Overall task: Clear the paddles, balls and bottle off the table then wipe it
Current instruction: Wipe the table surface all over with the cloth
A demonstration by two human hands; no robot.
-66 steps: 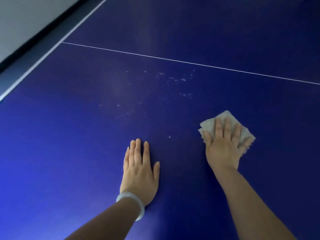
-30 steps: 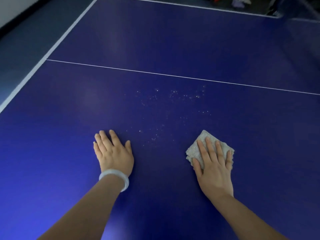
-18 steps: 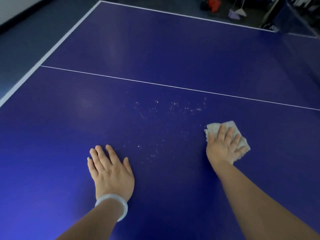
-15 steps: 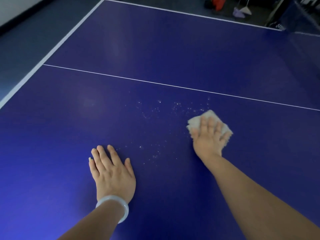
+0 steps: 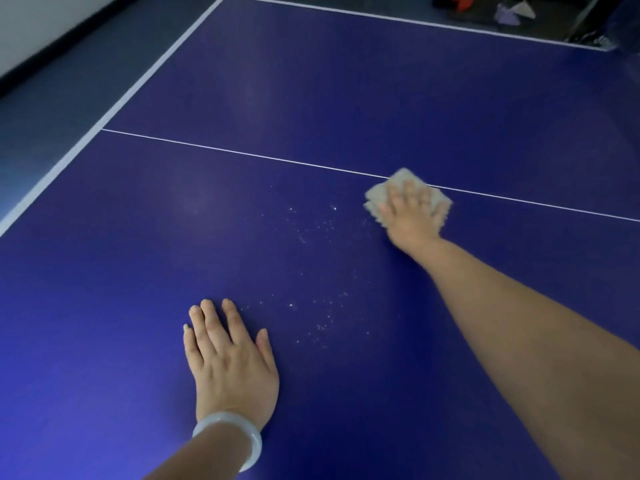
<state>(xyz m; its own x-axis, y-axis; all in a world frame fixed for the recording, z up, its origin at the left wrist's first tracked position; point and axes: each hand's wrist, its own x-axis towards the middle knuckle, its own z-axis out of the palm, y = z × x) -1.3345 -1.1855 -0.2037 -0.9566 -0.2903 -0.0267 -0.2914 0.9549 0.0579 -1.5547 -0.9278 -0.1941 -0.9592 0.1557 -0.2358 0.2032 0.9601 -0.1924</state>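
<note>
The blue table-tennis table [image 5: 311, 81] fills the view, crossed by a thin white centre line [image 5: 242, 153]. My right hand [image 5: 410, 216] presses flat on a pale grey cloth [image 5: 375, 199] that lies over that line, arm stretched far forward. My left hand [image 5: 230, 362], with a white bangle on its wrist, rests palm down with straight fingers on the near part of the table. Small white specks [image 5: 322, 317] are scattered on the surface between the two hands. No paddles, balls or bottle are in view.
The table's white left edge [image 5: 114, 109] runs diagonally, with grey floor [image 5: 62, 84] and a white wall beyond it. Past the far edge [image 5: 415, 22] lie red and pale items [image 5: 512, 10] on the floor. A dark net post [image 5: 602, 39] shows at the upper right.
My right hand has slid the cloth forward and to the right, up onto the white centre line, after earlier strokes back and forth. My left hand has stayed flat in place.
</note>
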